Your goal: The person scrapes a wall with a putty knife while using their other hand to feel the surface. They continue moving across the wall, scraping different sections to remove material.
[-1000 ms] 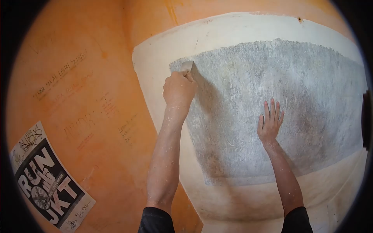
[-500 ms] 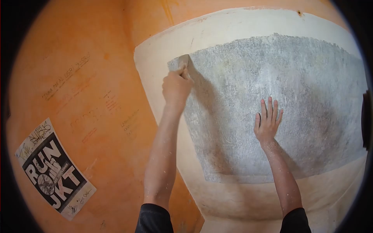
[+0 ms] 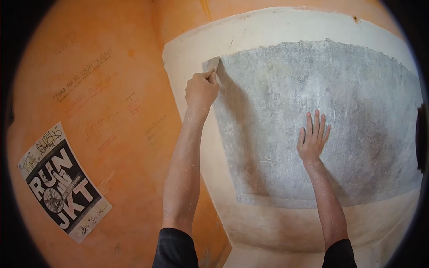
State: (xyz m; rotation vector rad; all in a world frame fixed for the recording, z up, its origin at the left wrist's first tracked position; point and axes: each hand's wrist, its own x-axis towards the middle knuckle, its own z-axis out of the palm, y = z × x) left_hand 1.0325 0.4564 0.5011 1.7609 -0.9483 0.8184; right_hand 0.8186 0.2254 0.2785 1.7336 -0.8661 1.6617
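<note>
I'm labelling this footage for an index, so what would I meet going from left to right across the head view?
"RUN JKT" poster → left hand → right hand → dark object at the right edge, too unclear to identify.

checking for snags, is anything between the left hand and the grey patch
Only the flat-bladed tool that the left hand grips, its blade at the upper left corner of the grey patch. Nothing else visible intervenes; the right hand is well off to the side.
</note>
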